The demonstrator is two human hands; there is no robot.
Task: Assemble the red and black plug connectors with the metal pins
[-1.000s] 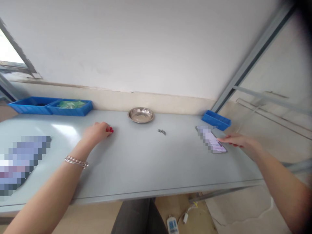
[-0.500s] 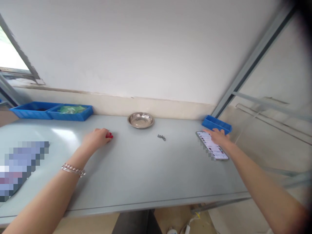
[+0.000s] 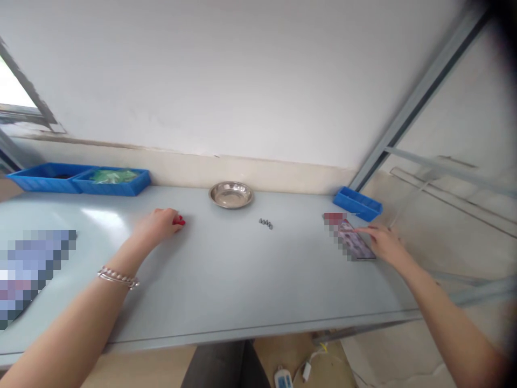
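A person's right hand point(image 3: 383, 242) is lying open, its fingertips point(image 3: 361, 229) stretching over a smartphone point(image 3: 349, 237) at right of the frame. The left hand point(image 3: 155, 226), wearing a beaded bracelet point(image 3: 118, 278), is curling on a pale grey table point(image 3: 226, 307), any grip unclear. Small grey metal pieces point(image 3: 265, 223) are sitting between the hands; beyond, a steel dish point(image 3: 231, 194) and blue plastic trays point(image 3: 111, 186) are lining the far edge at upper left and centre, with another blue tray point(image 3: 357, 203) standing at upper right.

The bins point(image 3: 111, 188) are bright blue, one holding a green bag point(image 3: 112, 175); the table point(image 3: 226, 280) is pale grey-blue, the dish point(image 3: 231, 194) silver, the small parts point(image 3: 265, 223) dark grey, the left hand's point(image 3: 156, 226) nails point(image 3: 178, 220) red.
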